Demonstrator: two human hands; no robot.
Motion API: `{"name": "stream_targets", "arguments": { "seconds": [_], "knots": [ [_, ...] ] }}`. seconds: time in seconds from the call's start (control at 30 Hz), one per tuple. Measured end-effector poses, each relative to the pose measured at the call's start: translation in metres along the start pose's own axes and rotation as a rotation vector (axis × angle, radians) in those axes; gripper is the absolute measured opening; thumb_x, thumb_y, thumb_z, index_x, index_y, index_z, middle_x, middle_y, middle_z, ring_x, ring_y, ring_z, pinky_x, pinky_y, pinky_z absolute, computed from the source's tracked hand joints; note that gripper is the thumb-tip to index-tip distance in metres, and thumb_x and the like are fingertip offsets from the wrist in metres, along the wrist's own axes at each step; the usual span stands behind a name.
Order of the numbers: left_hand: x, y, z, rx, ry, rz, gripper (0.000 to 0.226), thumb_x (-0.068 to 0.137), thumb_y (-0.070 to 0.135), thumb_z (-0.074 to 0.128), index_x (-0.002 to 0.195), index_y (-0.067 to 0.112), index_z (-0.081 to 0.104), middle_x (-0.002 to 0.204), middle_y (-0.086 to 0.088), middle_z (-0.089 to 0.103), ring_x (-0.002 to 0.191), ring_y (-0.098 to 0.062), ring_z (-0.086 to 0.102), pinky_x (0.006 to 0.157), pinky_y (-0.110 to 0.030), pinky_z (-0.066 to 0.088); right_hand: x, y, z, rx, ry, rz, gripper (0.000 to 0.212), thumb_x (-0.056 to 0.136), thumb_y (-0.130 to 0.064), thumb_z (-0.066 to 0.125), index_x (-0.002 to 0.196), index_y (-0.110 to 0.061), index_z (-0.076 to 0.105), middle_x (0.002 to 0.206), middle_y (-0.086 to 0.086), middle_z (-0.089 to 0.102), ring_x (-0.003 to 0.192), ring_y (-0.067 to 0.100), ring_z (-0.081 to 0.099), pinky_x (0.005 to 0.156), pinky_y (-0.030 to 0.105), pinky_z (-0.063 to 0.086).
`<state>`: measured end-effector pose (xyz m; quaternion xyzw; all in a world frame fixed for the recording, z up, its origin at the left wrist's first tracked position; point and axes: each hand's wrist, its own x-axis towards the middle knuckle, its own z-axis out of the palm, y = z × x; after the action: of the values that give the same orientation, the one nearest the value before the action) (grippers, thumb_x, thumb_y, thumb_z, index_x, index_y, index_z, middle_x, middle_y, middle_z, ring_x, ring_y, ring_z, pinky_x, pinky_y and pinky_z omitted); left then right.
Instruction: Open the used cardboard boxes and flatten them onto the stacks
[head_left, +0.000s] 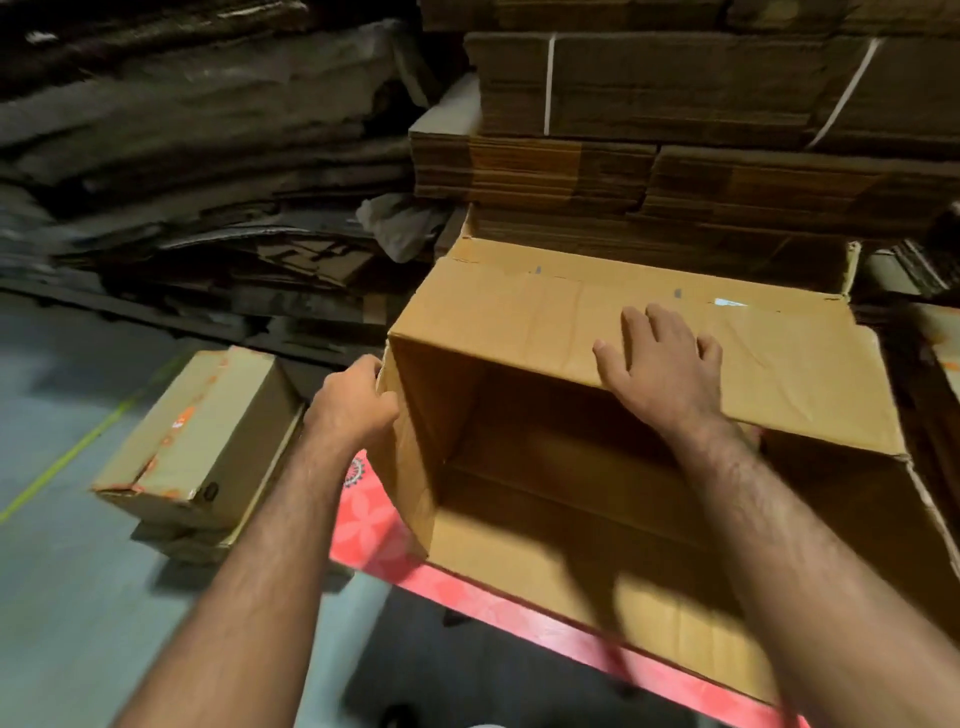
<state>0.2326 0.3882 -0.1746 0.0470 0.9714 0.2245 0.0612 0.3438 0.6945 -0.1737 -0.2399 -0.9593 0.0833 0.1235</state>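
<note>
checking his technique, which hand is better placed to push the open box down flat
Right. The right hand lies flat, fingers spread, on the box's top panel, while the left hand only grips its left edge.

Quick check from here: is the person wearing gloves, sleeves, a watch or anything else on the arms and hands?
No. Both forearms are bare right to the bottom of the picture, with visible hair and no sleeve edge in view. The left hand and right hand have no gloves, and no watch, band or ring shows on wrists or fingers.
</note>
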Motion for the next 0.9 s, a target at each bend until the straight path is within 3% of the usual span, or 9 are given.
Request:
{"name": "stream_targets", "arguments": {
  "seconds": [0.1, 0.23, 0.37, 0.47, 0.67, 0.8, 0.9],
  "knots": [
    [0.019, -0.021, 0.001, -0.061, 0.061, -0.032, 0.029, 0.094, 0.030, 0.060, 0.122, 0.021, 0.061, 0.117, -0.013, 0.069, 0.100, -0.034, 0.061, 0.079, -0.037, 0.046, 0.005, -0.031, 0.012, -0.008, -0.024, -0.007, 0.067, 0.102, -0.061, 0.037, 0.157, -0.023, 0.035, 0.166, 0.005, 0.030, 0.153, 0.023, 0.025, 0.122, 0.058, 0.018],
    [0.050, -0.064, -0.003, -0.203, 0.092, -0.080, 0.030, 0.099, 0.023, 0.058, 0.128, 0.021, 0.064, 0.123, -0.013, 0.069, 0.111, -0.036, 0.062, 0.093, -0.046, 0.053, 0.015, -0.074, 0.040, -0.003, -0.042, -0.002, 0.070, 0.101, -0.062, 0.037, 0.159, -0.024, 0.030, 0.168, 0.005, 0.024, 0.155, 0.023, 0.019, 0.123, 0.059, 0.015],
    [0.080, -0.120, 0.000, -0.338, 0.083, -0.190, 0.032, 0.103, 0.020, 0.054, 0.133, 0.023, 0.063, 0.128, -0.010, 0.065, 0.116, -0.033, 0.059, 0.101, -0.052, 0.050, 0.016, -0.128, 0.085, -0.012, -0.103, -0.035, 0.074, 0.102, -0.062, 0.034, 0.164, -0.025, 0.019, 0.173, 0.005, 0.010, 0.158, 0.026, 0.008, 0.125, 0.057, 0.009],
    [0.112, -0.171, 0.016, -0.390, -0.003, -0.279, 0.034, 0.103, 0.017, 0.055, 0.135, 0.022, 0.063, 0.131, -0.008, 0.064, 0.120, -0.031, 0.057, 0.106, -0.052, 0.046, 0.013, -0.167, 0.137, -0.050, -0.207, -0.039, 0.076, 0.102, -0.061, 0.036, 0.165, -0.026, 0.012, 0.173, 0.005, 0.002, 0.159, 0.027, 0.005, 0.126, 0.057, 0.009],
    [0.165, -0.278, 0.084, -0.619, -0.336, -0.575, 0.042, 0.099, 0.007, 0.060, 0.136, 0.026, 0.062, 0.124, -0.010, 0.067, 0.109, -0.030, 0.063, 0.094, -0.044, 0.052, -0.005, -0.193, 0.258, -0.029, -0.649, 0.075, 0.063, 0.106, -0.057, 0.033, 0.162, -0.037, 0.014, 0.173, -0.005, 0.004, 0.157, 0.021, 0.007, 0.120, 0.058, 0.021],
    [0.163, -0.310, 0.116, -0.721, -0.422, -0.650, 0.039, 0.099, 0.014, 0.058, 0.133, 0.032, 0.062, 0.115, -0.008, 0.072, 0.102, -0.028, 0.068, 0.083, -0.049, 0.057, -0.010, -0.200, 0.284, -0.096, -0.639, 0.119, 0.058, 0.105, -0.053, 0.039, 0.158, -0.037, 0.020, 0.170, -0.006, 0.006, 0.155, 0.021, 0.008, 0.115, 0.059, 0.029],
    [0.158, -0.312, 0.115, -0.732, -0.430, -0.627, 0.037, 0.101, 0.018, 0.057, 0.134, 0.033, 0.061, 0.115, -0.004, 0.070, 0.096, -0.024, 0.065, 0.082, -0.048, 0.057, 0.004, -0.209, 0.269, -0.146, -0.639, 0.149, 0.071, 0.096, -0.050, 0.062, 0.153, -0.032, 0.025, 0.168, 0.001, 0.008, 0.153, 0.025, 0.013, 0.111, 0.060, 0.035]
  ]
}}
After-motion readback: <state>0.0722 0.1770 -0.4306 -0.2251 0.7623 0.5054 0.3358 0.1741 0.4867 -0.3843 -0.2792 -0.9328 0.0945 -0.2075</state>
